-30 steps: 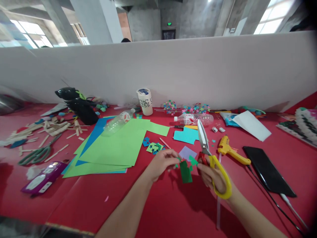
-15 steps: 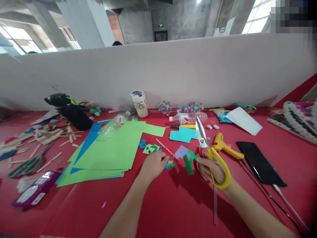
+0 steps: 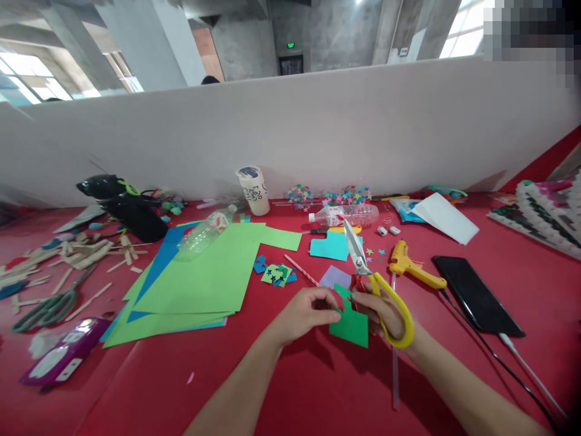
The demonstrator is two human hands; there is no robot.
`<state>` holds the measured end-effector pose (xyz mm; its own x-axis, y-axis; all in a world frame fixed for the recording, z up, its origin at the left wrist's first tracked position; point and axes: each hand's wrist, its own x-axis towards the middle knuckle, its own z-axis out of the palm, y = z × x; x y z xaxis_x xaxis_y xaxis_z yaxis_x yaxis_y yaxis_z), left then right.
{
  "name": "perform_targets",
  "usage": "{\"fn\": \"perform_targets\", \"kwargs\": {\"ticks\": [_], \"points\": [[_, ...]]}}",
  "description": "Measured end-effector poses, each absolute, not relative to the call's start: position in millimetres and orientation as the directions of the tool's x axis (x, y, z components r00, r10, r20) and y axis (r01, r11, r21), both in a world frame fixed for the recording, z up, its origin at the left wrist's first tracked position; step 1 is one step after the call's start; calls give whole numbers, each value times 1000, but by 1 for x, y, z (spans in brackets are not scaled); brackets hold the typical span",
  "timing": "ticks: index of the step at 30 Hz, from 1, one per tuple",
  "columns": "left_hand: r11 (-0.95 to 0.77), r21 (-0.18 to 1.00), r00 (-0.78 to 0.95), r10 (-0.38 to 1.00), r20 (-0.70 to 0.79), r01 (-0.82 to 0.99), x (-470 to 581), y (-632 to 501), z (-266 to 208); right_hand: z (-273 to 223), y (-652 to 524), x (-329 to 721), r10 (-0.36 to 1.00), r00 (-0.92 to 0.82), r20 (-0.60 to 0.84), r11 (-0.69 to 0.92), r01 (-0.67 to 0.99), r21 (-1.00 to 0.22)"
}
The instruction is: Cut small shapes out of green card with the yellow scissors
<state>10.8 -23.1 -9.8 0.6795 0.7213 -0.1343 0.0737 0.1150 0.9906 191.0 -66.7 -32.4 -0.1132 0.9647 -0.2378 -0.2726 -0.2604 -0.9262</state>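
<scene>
My right hand (image 3: pixel 385 312) is closed around a pair of scissors (image 3: pixel 356 248) with one yellow and one red handle loop, the blades pointing up and away. Its fingers also meet the right edge of a green paper piece (image 3: pixel 351 327) with a notched, cut-out upper edge. My left hand (image 3: pixel 306 315) pinches the left side of that piece between thumb and fingers. Behind it lies a purple paper piece (image 3: pixel 334 277), with a striped straw (image 3: pixel 300 269) to its left. Small star cutouts rest on a light-green scrap (image 3: pixel 276 274).
Large green sheets (image 3: pixel 204 278) lie at left with a plastic bottle (image 3: pixel 204 233) on top. A yellow glue gun (image 3: pixel 415 267) and a black phone (image 3: pixel 476 295), both with cables, lie at right. A white cup (image 3: pixel 253 191) stands near the partition (image 3: pixel 290 133).
My left hand has moved right, off the small cutouts, to the green paper. That paper now shows its broad face. The scissors have shifted slightly left in my right hand.
</scene>
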Motion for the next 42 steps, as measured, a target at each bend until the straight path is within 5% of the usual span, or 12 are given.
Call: {"fn": "perform_targets", "kwargs": {"ticks": [9,19,29,37,42], "points": [[308,951,521,812,-264,2,11,-19,-12,-46,-70,193,982,-77,-173,-183,-139,-973],[335,941,661,718,-219,-52,20,-30,-14,-15,-78,177,981,61,-187,-193,123,-974],[554,809,672,677,-301,-197,24,-35,-11,-32,-79,180,990,124,-60,-72,95,-993],[433,874,539,801,-261,-220,22,-32,-8,-20,-82,175,987,67,-149,-155,83,-984],[266,902,301,940,-164,-341,2,-15,4,-18,-86,183,967,-219,-132,-88,198,-976]]}}
